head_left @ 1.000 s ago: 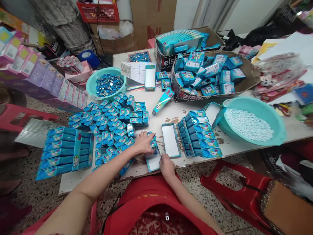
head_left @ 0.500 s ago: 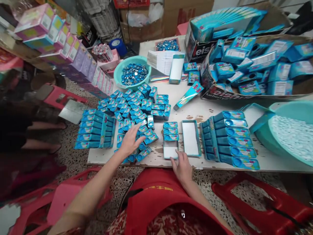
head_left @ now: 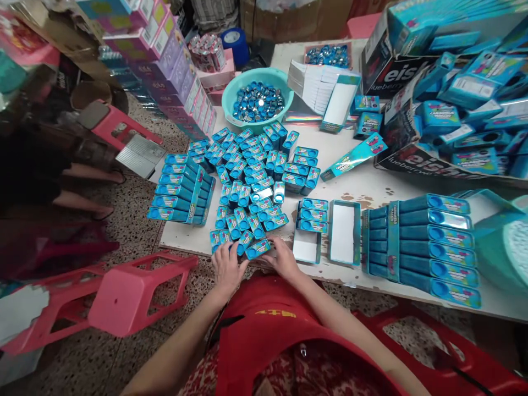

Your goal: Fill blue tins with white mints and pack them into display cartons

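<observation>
Many small blue candy boxes (head_left: 252, 223) with printed tops and a round recess stand packed together on the table. My left hand (head_left: 228, 269) is at the near edge of this group, fingers spread against the nearest boxes, thumb apart. My right hand (head_left: 285, 261) has its thumb and fingers around the right end of a slightly turned candy box (head_left: 258, 249) at the front. Right of it lies a shallow blue tray (head_left: 307, 246) with three candy boxes (head_left: 313, 214) in its far part and its white bottom showing nearer me. A second blue tray (head_left: 345, 234) shows only its white inside.
Banded rows of boxes stand left (head_left: 177, 190) and right (head_left: 433, 247). Behind are a turquoise bowl (head_left: 231, 93) of blue-and-silver pieces and a carton (head_left: 396, 132) of blue packages. A pink stool (head_left: 124, 300) stands at the left. Another person's legs (head_left: 84, 190) show beyond it.
My left hand has come back from above the boxes to their near edge. My right hand has left the tray and moved left to a front box. The view has shifted.
</observation>
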Motion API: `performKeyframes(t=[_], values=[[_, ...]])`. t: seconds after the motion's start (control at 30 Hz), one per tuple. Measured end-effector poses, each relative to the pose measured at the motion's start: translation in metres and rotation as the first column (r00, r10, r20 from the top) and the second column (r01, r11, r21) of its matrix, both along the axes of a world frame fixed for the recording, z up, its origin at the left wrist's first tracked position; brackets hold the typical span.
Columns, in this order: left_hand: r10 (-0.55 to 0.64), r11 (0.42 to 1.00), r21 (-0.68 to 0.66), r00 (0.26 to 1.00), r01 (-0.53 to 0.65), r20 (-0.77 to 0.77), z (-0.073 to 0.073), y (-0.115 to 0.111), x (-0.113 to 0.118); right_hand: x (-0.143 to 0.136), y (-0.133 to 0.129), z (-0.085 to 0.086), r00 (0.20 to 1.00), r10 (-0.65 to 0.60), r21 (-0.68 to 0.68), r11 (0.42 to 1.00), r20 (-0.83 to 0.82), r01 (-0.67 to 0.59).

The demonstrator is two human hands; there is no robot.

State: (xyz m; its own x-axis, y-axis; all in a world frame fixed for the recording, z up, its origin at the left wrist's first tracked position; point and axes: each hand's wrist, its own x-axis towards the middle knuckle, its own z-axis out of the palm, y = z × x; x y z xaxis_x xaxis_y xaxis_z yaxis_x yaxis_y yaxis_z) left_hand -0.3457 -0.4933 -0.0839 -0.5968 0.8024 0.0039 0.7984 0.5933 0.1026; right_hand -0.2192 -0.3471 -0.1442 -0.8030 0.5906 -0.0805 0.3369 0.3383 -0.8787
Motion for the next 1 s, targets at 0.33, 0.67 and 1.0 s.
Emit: performKeyframes(t=[0.33, 0.67, 1.0], values=[[-0.055, 0.995, -0.085, 0.998, 0.053, -0.019, 0.0, 0.02, 0.015, -0.008, -0.003, 0.01, 0.994, 0.104, 0.131, 0.986, 0.024, -0.106], [-0.264, 0.962, -0.062, 0.964, 0.265, 0.018, -0.016, 0.011, 0.019, -0.021, 0.059, 0.038, 0.945, -0.083, 0.639, 0.755, 0.317, -0.149], [-0.723, 0.682, 0.022, 0.67, 0.731, 0.167, -0.023, 0.037, 0.007, 0.002, 0.06, 0.051, 0.911, 0.118, 0.564, 0.751, 0.396, -0.343]])
